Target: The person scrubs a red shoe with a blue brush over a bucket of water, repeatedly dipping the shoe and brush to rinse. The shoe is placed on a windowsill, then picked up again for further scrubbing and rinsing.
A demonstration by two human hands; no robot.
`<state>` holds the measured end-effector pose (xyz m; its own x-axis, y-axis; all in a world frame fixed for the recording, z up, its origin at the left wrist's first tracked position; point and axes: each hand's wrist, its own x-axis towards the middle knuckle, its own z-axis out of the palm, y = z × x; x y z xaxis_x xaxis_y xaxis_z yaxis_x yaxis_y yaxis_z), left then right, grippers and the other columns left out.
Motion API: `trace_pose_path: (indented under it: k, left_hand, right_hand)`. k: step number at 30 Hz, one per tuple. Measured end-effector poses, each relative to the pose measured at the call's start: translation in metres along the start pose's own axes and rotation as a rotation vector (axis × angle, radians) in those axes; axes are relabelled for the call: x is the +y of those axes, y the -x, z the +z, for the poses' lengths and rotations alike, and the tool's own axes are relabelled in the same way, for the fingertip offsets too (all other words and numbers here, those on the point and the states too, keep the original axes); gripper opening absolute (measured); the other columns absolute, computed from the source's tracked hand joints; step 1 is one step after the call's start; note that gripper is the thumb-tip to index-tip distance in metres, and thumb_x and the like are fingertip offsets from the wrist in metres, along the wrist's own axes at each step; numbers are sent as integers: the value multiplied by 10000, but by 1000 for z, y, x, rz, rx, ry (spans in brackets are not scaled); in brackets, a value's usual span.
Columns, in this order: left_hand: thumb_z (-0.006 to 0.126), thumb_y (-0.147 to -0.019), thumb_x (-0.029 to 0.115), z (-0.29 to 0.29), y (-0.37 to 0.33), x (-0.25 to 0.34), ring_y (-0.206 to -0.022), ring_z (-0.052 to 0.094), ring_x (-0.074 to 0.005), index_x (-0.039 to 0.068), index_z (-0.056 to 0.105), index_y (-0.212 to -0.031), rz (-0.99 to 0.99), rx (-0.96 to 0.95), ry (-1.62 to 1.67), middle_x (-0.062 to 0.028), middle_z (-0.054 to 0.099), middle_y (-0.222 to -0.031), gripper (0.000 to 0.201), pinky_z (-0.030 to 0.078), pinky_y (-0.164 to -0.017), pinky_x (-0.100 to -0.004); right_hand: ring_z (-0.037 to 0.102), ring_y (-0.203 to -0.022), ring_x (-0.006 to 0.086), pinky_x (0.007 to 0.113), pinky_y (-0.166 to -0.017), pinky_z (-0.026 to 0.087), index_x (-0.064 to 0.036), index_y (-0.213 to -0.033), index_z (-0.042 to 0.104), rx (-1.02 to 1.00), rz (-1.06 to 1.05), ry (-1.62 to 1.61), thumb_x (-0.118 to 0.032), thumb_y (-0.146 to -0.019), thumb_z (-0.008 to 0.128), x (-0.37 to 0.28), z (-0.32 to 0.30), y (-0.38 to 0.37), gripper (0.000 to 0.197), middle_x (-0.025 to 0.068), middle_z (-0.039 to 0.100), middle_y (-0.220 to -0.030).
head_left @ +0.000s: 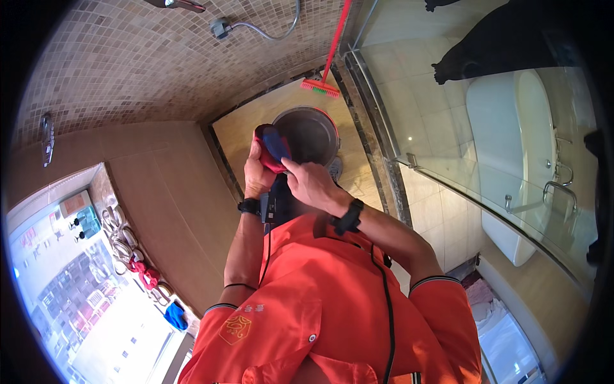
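My left hand point(257, 174) grips a small red and dark-blue shoe-like item point(276, 144) by its left side, with a blue strip along its upper face. Its exact kind is hard to make out. From the right, my right hand point(313, 184) reaches to its lower end. The index finger touches the item there and the other fingers are curled, hiding whatever is inside them. Just beyond both hands stands a round grey bucket point(334, 131), and the item is held over its near left rim.
A red long-handled floor brush point(321, 88) leans beyond the bucket. On the left, several shoes point(125, 243) line the window sill beside a blue cloth-like thing point(175, 315). A glass panel point(448, 176) separates me from a white bathtub point(505, 121). A shower fitting point(220, 27) juts from the mosaic wall.
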<state>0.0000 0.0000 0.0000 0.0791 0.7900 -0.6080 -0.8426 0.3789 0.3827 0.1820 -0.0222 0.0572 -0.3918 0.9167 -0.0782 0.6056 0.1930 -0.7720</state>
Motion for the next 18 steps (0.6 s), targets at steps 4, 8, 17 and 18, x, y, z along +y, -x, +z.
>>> trace_pose_path:
  k: [4, 8, 17, 18]
  left_hand:
    - [404, -1119, 379, -4, 1, 7, -1383, 509, -351, 112, 392, -1568, -15, 19, -15, -134, 508, -1542, 523, 385, -1193, -531]
    - [406, -1120, 363, -3, 2, 3, -1383, 508, -329, 131, 411, -1559, 5, -5, -23, -110, 520, -1534, 497, 385, -1191, -526]
    - [453, -1107, 360, -22, -10, 6, -1363, 530, -342, 73, 494, -1486, -21, -14, 155, -132, 571, -1489, 477, 364, -1202, -544]
    - [451, -1108, 356, -18, -9, 4, -1363, 530, -341, 76, 493, -1488, -21, -24, 128, -131, 572, -1489, 474, 365, -1202, -543]
  right_hand:
    - [689, -647, 425, 518, -606, 571, -68, -1280, 661, 125, 2, 67, -168, -909, 645, 10, 13, -10, 384, 232, 684, -714]
    - [678, -708, 459, 564, -668, 550, -37, -1289, 667, 105, 157, -16, -135, -923, 602, 14, 13, -47, 384, 269, 675, -744]
    - [707, -730, 439, 529, -692, 586, -31, -1295, 666, 94, 121, -153, -163, -908, 634, 16, 6, 8, 410, 273, 712, -823]
    - [706, -750, 446, 527, -728, 587, -21, -1281, 673, 144, 105, -168, -159, -910, 611, 22, 6, 0, 401, 285, 711, -850]
